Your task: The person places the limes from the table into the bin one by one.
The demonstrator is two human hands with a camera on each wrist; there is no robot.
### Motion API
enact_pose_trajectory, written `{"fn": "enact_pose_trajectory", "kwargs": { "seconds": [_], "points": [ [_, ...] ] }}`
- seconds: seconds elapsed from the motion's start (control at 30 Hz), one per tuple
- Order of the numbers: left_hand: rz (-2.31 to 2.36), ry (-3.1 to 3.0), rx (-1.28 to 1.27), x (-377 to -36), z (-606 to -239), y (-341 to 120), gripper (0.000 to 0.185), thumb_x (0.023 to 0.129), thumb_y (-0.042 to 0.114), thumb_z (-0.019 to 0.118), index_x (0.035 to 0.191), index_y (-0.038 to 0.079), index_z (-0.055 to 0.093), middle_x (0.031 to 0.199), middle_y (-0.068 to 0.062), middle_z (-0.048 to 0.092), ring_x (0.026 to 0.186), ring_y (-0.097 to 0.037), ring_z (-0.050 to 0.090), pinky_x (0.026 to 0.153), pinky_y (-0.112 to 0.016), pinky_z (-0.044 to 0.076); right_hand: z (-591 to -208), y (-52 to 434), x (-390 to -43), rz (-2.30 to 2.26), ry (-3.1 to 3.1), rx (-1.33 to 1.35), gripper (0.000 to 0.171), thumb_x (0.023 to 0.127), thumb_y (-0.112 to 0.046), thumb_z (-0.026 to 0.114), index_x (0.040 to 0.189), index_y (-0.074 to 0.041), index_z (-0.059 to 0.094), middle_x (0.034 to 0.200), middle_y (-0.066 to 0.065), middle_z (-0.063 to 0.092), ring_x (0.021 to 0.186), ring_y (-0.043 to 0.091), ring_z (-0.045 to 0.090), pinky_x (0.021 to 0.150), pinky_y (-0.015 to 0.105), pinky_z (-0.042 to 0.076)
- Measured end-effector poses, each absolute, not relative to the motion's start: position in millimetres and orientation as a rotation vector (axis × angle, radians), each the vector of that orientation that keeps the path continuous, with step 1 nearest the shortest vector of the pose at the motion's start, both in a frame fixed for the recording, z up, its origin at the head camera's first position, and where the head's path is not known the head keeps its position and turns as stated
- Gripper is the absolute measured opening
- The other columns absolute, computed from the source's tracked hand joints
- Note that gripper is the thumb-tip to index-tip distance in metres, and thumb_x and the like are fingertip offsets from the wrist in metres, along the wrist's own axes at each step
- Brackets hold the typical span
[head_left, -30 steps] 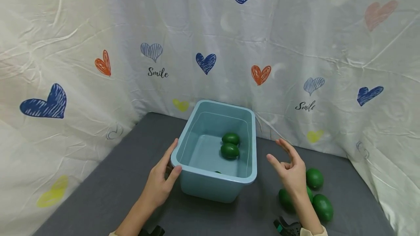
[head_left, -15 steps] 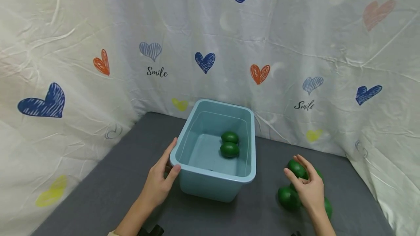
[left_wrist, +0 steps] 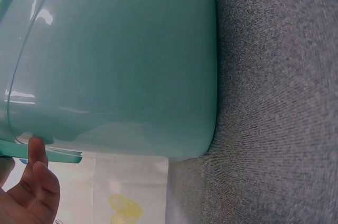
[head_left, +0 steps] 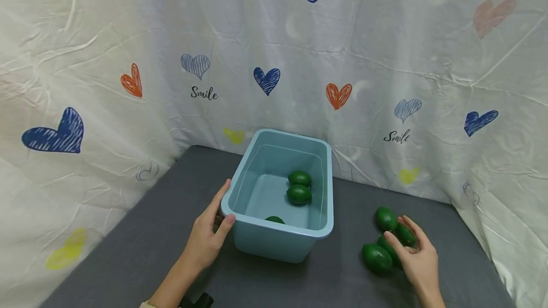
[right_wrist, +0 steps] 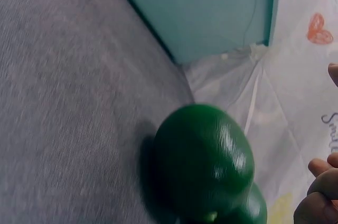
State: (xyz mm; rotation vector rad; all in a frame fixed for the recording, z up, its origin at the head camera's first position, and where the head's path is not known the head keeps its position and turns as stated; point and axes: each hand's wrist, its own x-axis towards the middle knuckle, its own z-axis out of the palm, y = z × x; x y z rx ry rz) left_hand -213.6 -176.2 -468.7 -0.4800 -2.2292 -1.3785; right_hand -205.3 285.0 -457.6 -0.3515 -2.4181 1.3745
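On the grey mat, left hand [head_left: 208,241] grips the blue bin [head_left: 318,232] corner; right hand [head_left: 416,263] curls loosely round one green avocado [head_left: 390,249] among the pile beside it. Loose hold, so it could roll off.

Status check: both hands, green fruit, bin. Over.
Left hand grips light blue plastic bin at near corner. Right hand on green oval fruits beside bin, grasp unclear. Three fruits inside. Nothing blocking.
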Motion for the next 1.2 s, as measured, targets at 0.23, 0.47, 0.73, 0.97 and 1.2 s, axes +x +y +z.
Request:
{"fn": "enact_pose_trajectory", "kwargs": {
  "seconds": [0.23, 0.47, 0.73, 0.97, 1.2],
  "points": [
    [-1.361, -2.229, -0.484, -215.3, -470.0, -177.0, 0.070, 0.108, 0.021, 0.060, 0.170, 0.030, 0.029, 0.139, -0.009, 0.064, 0.081, -0.012, 0.063, 0.071, -0.032, 0.054, -463.8, 299.1, -199.4, 1.243, -2.500, -0.472, 0.085, 0.093, -0.053, 0.080, 0.162, -0.017, 0.047, 0.156, 0.013, 0.055, 0.036, 0.012, 0.037, 0.043, 0.030, 0.039],
    [-1.352, -2.223, -0.494, -216.5, -469.9, -177.4, 0.069, 0.108, 0.022, 0.060, 0.170, 0.028, 0.029, 0.143, -0.008, 0.062, 0.082, -0.012, 0.063, 0.071, -0.033, 0.054, -469.5, 314.9, -195.7, 1.135, -2.487, -0.601, 0.091, 0.091, -0.056, 0.081, 0.161, -0.011, 0.046, 0.154, 0.020, 0.055, 0.037, 0.017, 0.042, 0.043, 0.031, 0.039],
    [-1.357, -2.224, -0.497, -216.3, -470.0, -177.7, 0.068, 0.109, 0.023, 0.059, 0.170, 0.028, 0.029, 0.131, -0.009, 0.066, 0.081, -0.012, 0.062, 0.070, -0.033, 0.054, -478.4, 329.6, -193.3, 1.059, -2.453, -0.680, 0.089, 0.092, -0.056, 0.080, 0.158, -0.006, 0.049, 0.150, 0.024, 0.058, 0.040, 0.019, 0.047, 0.043, 0.030, 0.039],
    [-1.363, -2.232, -0.483, -214.5, -470.2, -176.5, 0.069, 0.108, 0.020, 0.060, 0.170, 0.029, 0.030, 0.136, -0.008, 0.064, 0.080, -0.011, 0.062, 0.070, -0.032, 0.054, -482.6, 355.1, -191.3, 0.991, -2.610, -0.785, 0.101, 0.091, -0.066, 0.075, 0.160, 0.001, 0.044, 0.153, 0.028, 0.053, 0.099, 0.039, 0.071, 0.093, 0.054, 0.055],
    [-1.366, -2.224, -0.490, -214.5, -469.8, -176.7, 0.069, 0.108, 0.020, 0.060, 0.170, 0.029, 0.029, 0.143, -0.007, 0.062, 0.081, -0.011, 0.062, 0.071, -0.032, 0.054, -483.5, 382.4, -187.9, 0.950, -2.856, -0.884, 0.113, 0.085, -0.079, 0.071, 0.153, 0.008, 0.046, 0.149, 0.031, 0.054, 0.131, 0.057, 0.049, 0.106, 0.072, 0.039]
  ]
}}
